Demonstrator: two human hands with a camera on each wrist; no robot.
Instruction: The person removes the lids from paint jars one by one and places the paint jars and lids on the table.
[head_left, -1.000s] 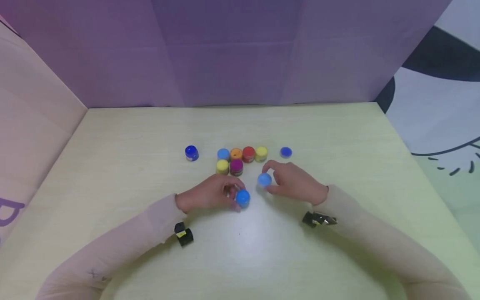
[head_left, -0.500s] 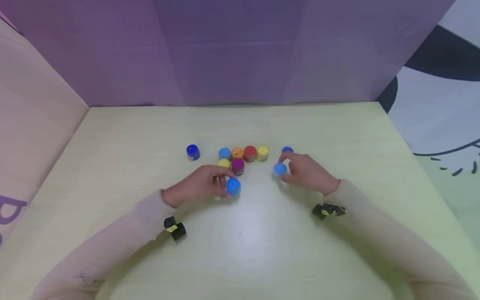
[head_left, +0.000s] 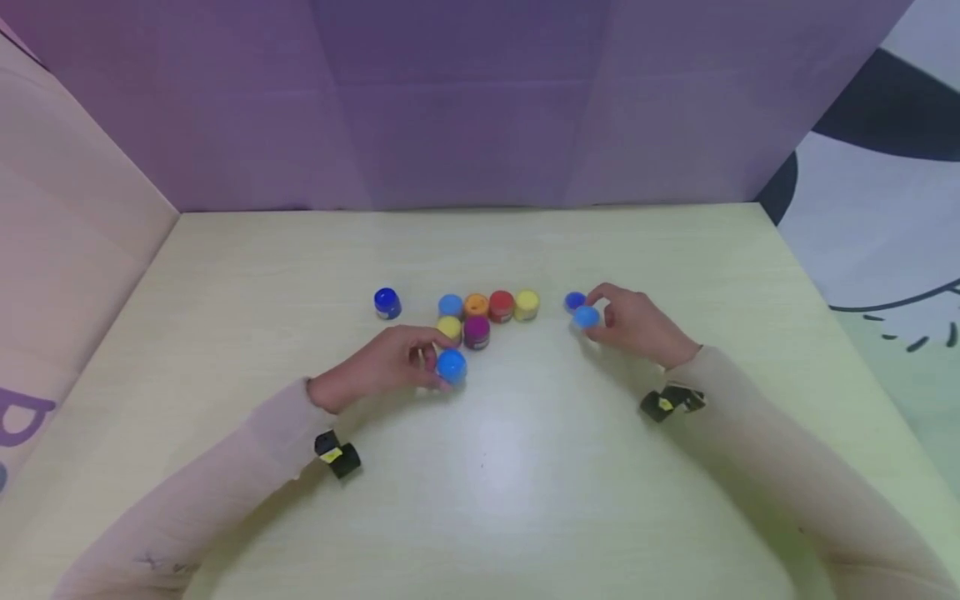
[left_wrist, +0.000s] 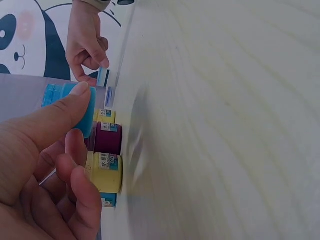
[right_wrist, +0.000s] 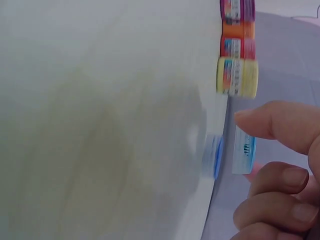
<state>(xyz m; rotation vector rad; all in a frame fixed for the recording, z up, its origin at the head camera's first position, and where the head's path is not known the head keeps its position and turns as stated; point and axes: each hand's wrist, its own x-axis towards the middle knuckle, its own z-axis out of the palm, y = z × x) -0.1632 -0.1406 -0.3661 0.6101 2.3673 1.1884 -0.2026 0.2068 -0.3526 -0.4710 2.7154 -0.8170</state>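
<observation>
My left hand [head_left: 429, 367] grips a small open blue paint jar [head_left: 452, 365] just in front of a cluster of jars; in the left wrist view my thumb [left_wrist: 60, 117] lies across that jar [left_wrist: 70, 95]. My right hand [head_left: 600, 318] pinches a light blue lid [head_left: 586, 317] between thumb and fingers, just above the table and close beside a dark blue lid [head_left: 573, 300] lying there. The right wrist view shows the pinched lid [right_wrist: 244, 150] held on edge next to the dark blue lid [right_wrist: 214, 156].
Light blue [head_left: 450, 305], orange [head_left: 476, 305], red [head_left: 501, 305] and yellow [head_left: 527, 304] jars form a row, with a yellow [head_left: 448, 327] and a purple jar [head_left: 476, 332] in front. A dark blue jar [head_left: 387, 302] stands apart, left. Purple panels wall the pale table [head_left: 495, 467].
My right hand has carried the light blue lid right and away from me, up to the dark blue lid. My left hand has drawn the blue jar left, toward the cluster.
</observation>
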